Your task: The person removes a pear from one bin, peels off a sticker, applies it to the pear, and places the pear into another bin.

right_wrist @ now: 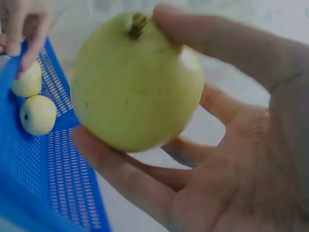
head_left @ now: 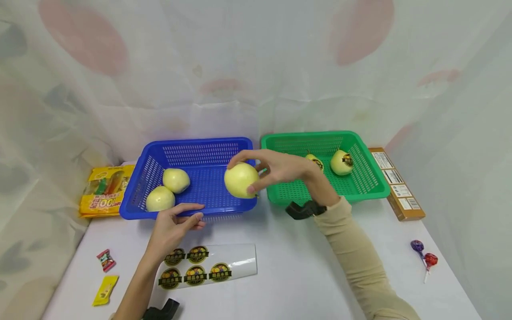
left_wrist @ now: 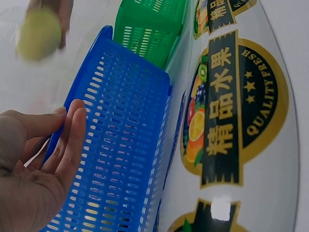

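"Pale yellow-green, that pear (head_left: 241, 180). Where is it exactly?"

"Raised in the right hand (head_left: 276, 166), over the right end of the blue basket (head_left: 204, 178) as the head view shows it, close to the gap before the green basket (head_left: 328, 198)."

"And the grip there?"

"Full of fruit: thumb and fingers curl round the pear, with its stem just beside the thumb tip in the right wrist view."

"What about the left hand (head_left: 172, 231)?"

"A narrow grip. It pinches the front rim of the blue basket, thumb on one side and fingers on the other."

"Any more fruit?"

"Two loose pears (head_left: 176, 180) at the left end of the blue basket, and two stickered pears (head_left: 342, 162) in the green one, one of those partly hidden by the right wrist."

"And on the desk (head_left: 280, 280)?"

"A white sheet (head_left: 240, 262) with round black and gold stickers (head_left: 195, 275) lies in front of the blue basket, partly covered by the left forearm. A yellow bag (head_left: 105, 191) is beside that basket's left end, with a red sweet (head_left: 106, 260) and a yellow packet (head_left: 106, 290) nearer the front. On the right, a brown box (head_left: 398, 186) lies beside the green basket; two lollipops (head_left: 430, 259), purple and red, lie in front of it."
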`<state>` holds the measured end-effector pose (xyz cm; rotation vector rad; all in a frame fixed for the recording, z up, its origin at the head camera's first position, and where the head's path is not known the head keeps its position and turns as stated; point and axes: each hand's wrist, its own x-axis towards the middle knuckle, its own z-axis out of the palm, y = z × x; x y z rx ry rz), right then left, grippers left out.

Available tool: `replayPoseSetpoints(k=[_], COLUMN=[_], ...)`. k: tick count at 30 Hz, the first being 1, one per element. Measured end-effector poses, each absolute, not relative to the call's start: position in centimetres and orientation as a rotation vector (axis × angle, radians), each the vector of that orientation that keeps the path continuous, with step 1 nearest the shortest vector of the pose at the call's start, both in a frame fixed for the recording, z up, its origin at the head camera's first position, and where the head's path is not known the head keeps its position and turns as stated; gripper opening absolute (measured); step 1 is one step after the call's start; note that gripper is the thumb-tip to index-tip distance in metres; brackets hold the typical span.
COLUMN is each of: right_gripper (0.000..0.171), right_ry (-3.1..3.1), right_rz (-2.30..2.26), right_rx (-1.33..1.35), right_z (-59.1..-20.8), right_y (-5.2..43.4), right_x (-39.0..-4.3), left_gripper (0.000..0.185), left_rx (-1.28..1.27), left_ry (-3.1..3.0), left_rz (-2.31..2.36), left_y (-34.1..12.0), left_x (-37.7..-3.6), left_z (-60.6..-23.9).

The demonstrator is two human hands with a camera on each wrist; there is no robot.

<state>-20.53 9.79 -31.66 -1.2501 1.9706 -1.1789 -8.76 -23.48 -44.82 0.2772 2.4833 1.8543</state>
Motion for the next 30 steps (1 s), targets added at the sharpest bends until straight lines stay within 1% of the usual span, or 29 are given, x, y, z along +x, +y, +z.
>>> replayPoseSetpoints(k=[2,5,8,12,16,19,22,27,30], right_gripper=[0.062,0.064,0.063,0.059,0.058,0.058,0.059,0.060,0.064], right_ry=[1.955,1.934,1.936,1.985,2.011,2.062,2.119,2.226,2.290], right_rz=[-1.192,-1.203,-1.217,-1.213,-1.212,-1.185,-1.156,-1.149,-1.157], right_rx=[-1.238,-1.240,-1.219,-1.056,-0.878,-0.806,-0.788,-0.821,-0.828], right_z=[-31.5,-32.8,-35.4,-39.7,-43.5,-45.3,-46.0,-46.2,-46.2], right_y=[12.2,15.5,18.2,20.6,21.8,22.2,22.4,22.4,22.2], right_x=[-18.1,-14.6,-11.3,-8.2,-6.7,-6.1,-5.9,-5.6,-5.6], left_gripper=[0.029,0.029,0.031,0.032,0.032,0.032,0.033,0.033,0.033], left_rx=[0.265,0.252,0.247,0.246,0.242,0.246,0.248,0.231,0.231], left_ry=[2.489,2.492,2.488,2.489,2.498,2.493,2.486,2.487,2.480], left_rz=[1.848,1.841,1.840,1.838,1.834,1.840,1.840,1.826,1.833], left_y=[-23.5,-23.4,-23.3,-23.2,-23.3,-23.2,-23.2,-23.3,-23.3], left_x=[-8.8,-8.8,-8.8,-8.8,-8.7,-8.7,-8.7,-8.7,-8.7], left_z=[-44.8,-44.7,-44.7,-44.6,-44.7,-44.7,-44.7,-44.7,-44.7])
